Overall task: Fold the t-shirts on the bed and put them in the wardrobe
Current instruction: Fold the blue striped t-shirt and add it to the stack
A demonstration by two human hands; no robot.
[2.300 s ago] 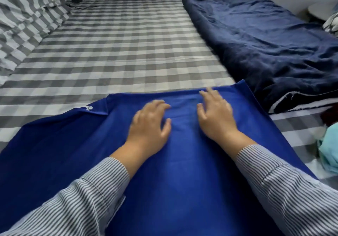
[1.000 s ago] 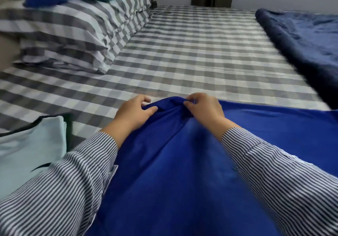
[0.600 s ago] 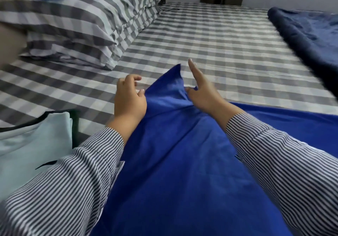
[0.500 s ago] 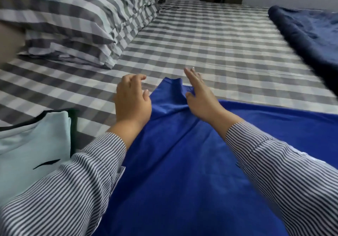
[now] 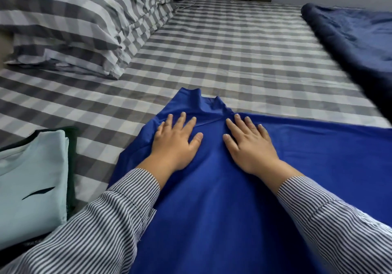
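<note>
Blue t-shirt [image 5: 222,188] lies spread at lower centre of the bed [image 5: 233,50]. Your left hand [image 5: 176,144] and right hand [image 5: 248,144] press flat, fingers straight, gripping nothing. Smooth outward toward that bunched top edge before folding.

The royal-blue cotton t-shirt [image 5: 222,199] is plain. The bed sheet [image 5: 222,46] carries a grey-and-white check, as do the stacked pillows [image 5: 80,29]. A pale mint folded t-shirt [image 5: 29,188] has dark trim and a black swoosh mark. The rumpled blanket [image 5: 356,36] is navy. Both shirt sleeves [image 5: 101,227] are white with thin dark stripes.
</note>
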